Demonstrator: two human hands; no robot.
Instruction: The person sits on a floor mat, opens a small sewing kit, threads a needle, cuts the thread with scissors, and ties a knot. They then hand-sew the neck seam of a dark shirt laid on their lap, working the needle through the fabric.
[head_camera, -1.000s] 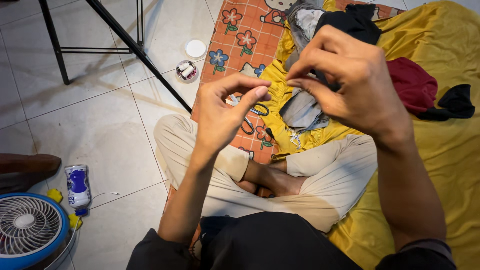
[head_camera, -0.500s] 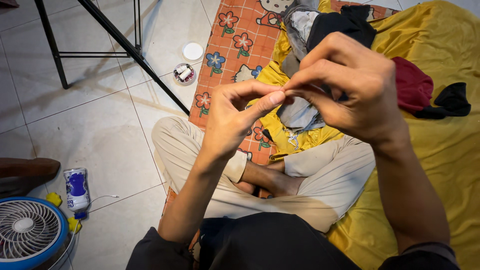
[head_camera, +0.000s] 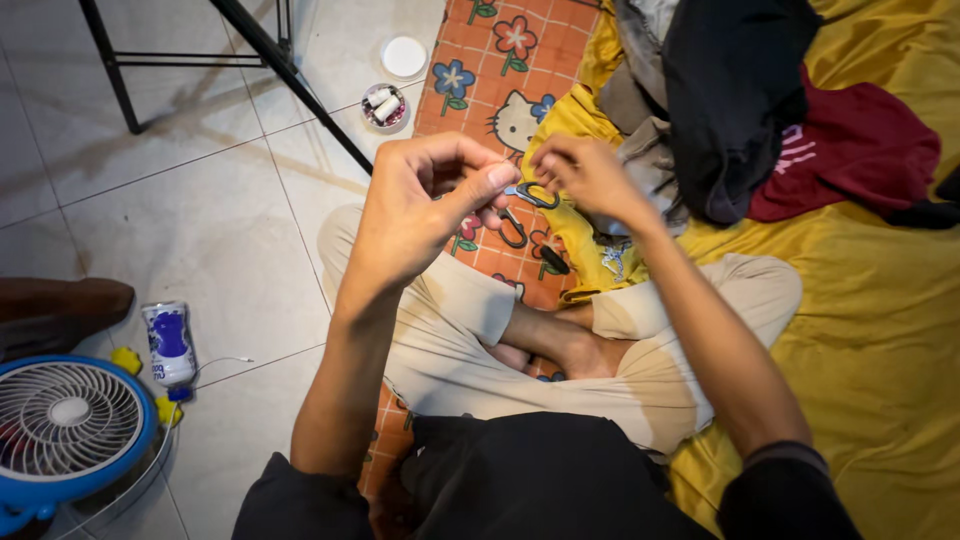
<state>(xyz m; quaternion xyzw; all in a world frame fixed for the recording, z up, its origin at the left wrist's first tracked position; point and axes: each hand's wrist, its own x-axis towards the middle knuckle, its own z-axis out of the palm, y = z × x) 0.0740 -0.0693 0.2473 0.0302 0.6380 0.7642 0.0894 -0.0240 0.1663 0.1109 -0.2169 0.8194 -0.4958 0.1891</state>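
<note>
I sit cross-legged on an orange flowered mat (head_camera: 470, 50). My left hand (head_camera: 420, 205) is raised in front of me, thumb pressed against the forefinger in a pinch. Anything thin held there is too small to see. My right hand (head_camera: 585, 175) is just to its right, a short gap away, with its fingertips curled together. Black-handled scissors (head_camera: 522, 212) lie on the mat directly below and between the two hands, next to the right thumb. I cannot tell whether the hand touches them.
A small round tin of thread spools (head_camera: 384, 106) and a white lid (head_camera: 403, 57) sit on the tiles beyond the mat. Black stand legs (head_camera: 290, 75), a blue fan (head_camera: 65, 430) and a white bottle (head_camera: 168, 342) are at left. Clothes (head_camera: 740, 100) lie piled on a yellow sheet (head_camera: 880, 330).
Both hands were joined fingertip to fingertip close to the camera. They have since dropped lower and come apart, the right hand ending beside the scissors.
</note>
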